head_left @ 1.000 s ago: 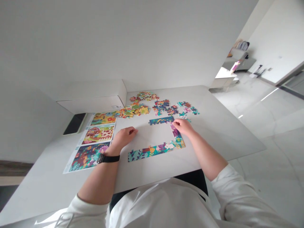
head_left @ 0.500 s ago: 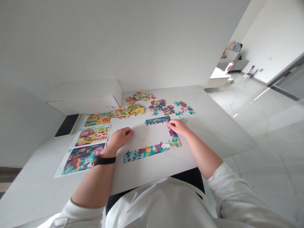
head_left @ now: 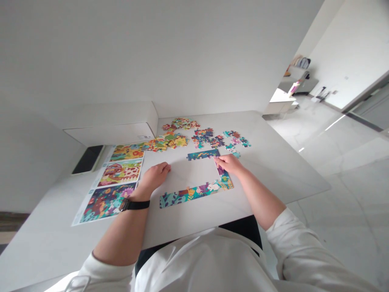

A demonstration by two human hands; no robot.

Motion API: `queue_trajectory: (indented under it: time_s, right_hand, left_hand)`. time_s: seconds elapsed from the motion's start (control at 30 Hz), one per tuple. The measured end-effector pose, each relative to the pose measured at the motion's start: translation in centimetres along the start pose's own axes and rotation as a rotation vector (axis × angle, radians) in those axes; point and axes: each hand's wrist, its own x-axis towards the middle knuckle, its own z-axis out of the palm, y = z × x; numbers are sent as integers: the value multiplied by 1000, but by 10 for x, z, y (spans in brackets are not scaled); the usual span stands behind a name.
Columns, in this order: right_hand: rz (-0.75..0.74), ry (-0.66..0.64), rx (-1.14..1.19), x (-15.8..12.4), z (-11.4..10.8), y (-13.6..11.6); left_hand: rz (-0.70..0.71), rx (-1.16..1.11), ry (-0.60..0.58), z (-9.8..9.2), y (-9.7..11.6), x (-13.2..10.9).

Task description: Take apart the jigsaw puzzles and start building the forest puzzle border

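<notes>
Joined puzzle pieces form a partial frame, with a lower strip (head_left: 189, 194), a right side (head_left: 224, 178) and a short blue upper strip (head_left: 203, 154). My right hand (head_left: 229, 163) is closed at the upper right corner of this frame, its fingertips pinched on the purple edge; whether they grip a piece is too small to tell. Resting on the table left of the frame's open middle, my left hand (head_left: 156, 175) is curled closed, and nothing shows in it. Loose dark pieces (head_left: 208, 138) and teal pieces (head_left: 235, 140) lie beyond the frame.
Yellow and green pieces (head_left: 170, 141) and a further pile (head_left: 182, 123) lie at the back. Left of my left hand is a sheet of three pictures (head_left: 118, 172), with a black phone (head_left: 88, 159) beside it. A white box (head_left: 112, 133) stands behind, against the wall.
The view has shifted very slightly. Both hands stay in nearly the same places, and the puzzle frame looks the same.
</notes>
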Motion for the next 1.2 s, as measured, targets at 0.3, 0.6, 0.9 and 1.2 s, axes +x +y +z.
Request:
queue_trajectory:
  time_s: [0.3,0.6,0.9,1.2]
  right_hand:
    - [-274,108,-172,3,3,-2]
    - [-246,57,-433,10,27,15]
    - [-220,9,-481,11,33,15]
    - [-226,0,-439,9,23,11]
  left_hand:
    - [14,-79,14,3,0,-2]
    - [282,-178,-164,-13,12,-15]
    - [288,-146,-401,-17,28,-29]
    - [278,-180,-427,-16,37,-31]
